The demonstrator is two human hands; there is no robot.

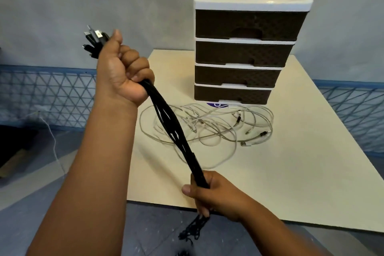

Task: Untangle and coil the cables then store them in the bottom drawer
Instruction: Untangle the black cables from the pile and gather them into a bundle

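Grey plaster wall fills the background, with a blue lattice fence (47, 97) running low along it. From the head view we look down on a smooth cream table (301, 172) with square corners, set over a speckled grey floor.

At the far side of the table stands a drawer unit (247, 41): a glossy white plastic frame with a shallow tray on top bearing a red oval sticker, and four dark brown drawers with a woven texture. All four sit pushed in; the bottom drawer (232, 94) is the lowest and narrowest in view.

Just in front of the unit a loose tangle of thin white cables (209, 129) lies on the table, loops overlapping, with small metal plugs showing at the right.

We hold a bundle of black cables (176, 129) stretched taut on a diagonal above the table's near left part. Our left hand (122, 70) is raised in a tight fist around the upper end, where a cluster of plugs (94, 40) sticks out past the thumb. Our right hand (209, 193), lower and nearer, is curled firmly around the lower end, and frayed-looking tails hang below it, past the table edge.
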